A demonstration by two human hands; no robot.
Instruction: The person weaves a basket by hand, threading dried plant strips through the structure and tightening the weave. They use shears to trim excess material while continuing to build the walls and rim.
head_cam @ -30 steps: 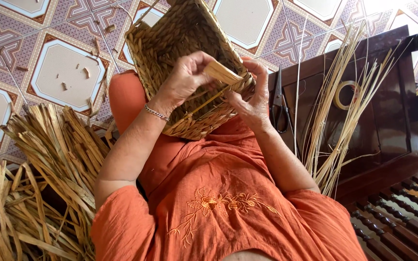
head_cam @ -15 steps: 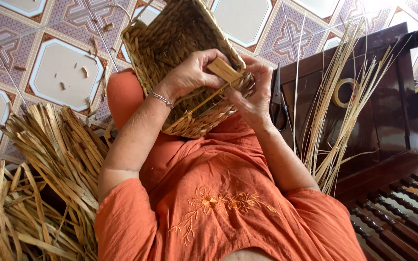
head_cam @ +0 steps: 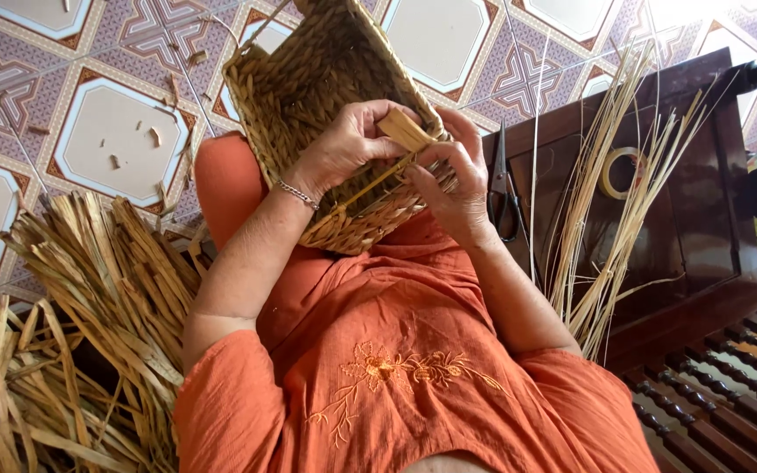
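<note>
The woven basket (head_cam: pixel 326 114) rests tipped on the person's orange-clad lap, its open side turned toward them, and both hands work at its near rim: the left hand (head_cam: pixel 343 149) is closed over the rim with a flat pale strip (head_cam: pixel 405 130) pinched between thumb and fingers, while the right hand (head_cam: pixel 453 180) curls narrow around the same edge, its fingertips pressing the weave. I'd judge the basket light and fairly stiff, with some give in the walls, its braided surface rough enough not to slip; the rim looks the firmest place to grip, as the strip itself seems dry, bendable and liable to crack if folded hard. A heap of dried flat leaves (head_cam: pixel 89 298) lies to the left, thin straw stalks (head_cam: pixel 606 210) lean against a dark wooden bench (head_cam: pixel 703 219) on the right, where scissors (head_cam: pixel 503 184) and a roll of tape (head_cam: pixel 619 172) lie. The patterned tile floor (head_cam: pixel 116 131) is littered with small cuttings
</note>
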